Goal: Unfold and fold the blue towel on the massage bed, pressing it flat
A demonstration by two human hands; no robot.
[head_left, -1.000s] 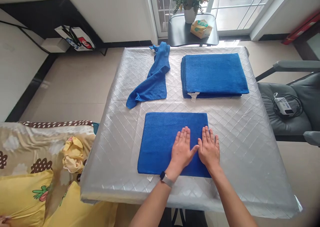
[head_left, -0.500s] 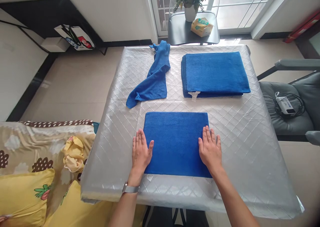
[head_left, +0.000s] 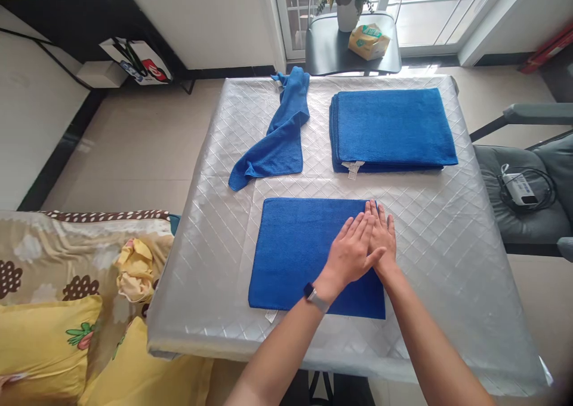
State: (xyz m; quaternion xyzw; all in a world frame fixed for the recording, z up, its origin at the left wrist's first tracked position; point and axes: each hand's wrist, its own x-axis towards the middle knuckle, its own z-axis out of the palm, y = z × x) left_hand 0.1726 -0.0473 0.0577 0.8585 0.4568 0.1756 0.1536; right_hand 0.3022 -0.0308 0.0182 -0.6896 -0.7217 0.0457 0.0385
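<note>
A blue towel (head_left: 290,257) lies flat in a rectangle near the front of the table, a small white tag showing under its lower edge. My left hand (head_left: 351,248), with a watch on its wrist, reaches across to the towel's right side. Its fingers are stretched out and overlap part of my right hand (head_left: 382,236). The right hand lies flat along the towel's right edge, fingers extended. Neither hand grips anything. Farther back sit a stack of folded blue towels (head_left: 394,125) at the right and a crumpled blue towel (head_left: 282,134) at the left.
A silver quilted cover (head_left: 215,263) drapes the table. Behind it, a dark chair (head_left: 326,48) holds a flower pot and a yellow tissue pack (head_left: 369,42). A grey armchair (head_left: 528,215) with a cabled white device stands right. Yellow cushions (head_left: 49,346) lie at left.
My left hand has moved from the towel's left edge across to its right side, beside and partly over my right hand. The right hand has shifted slightly up along the edge.
</note>
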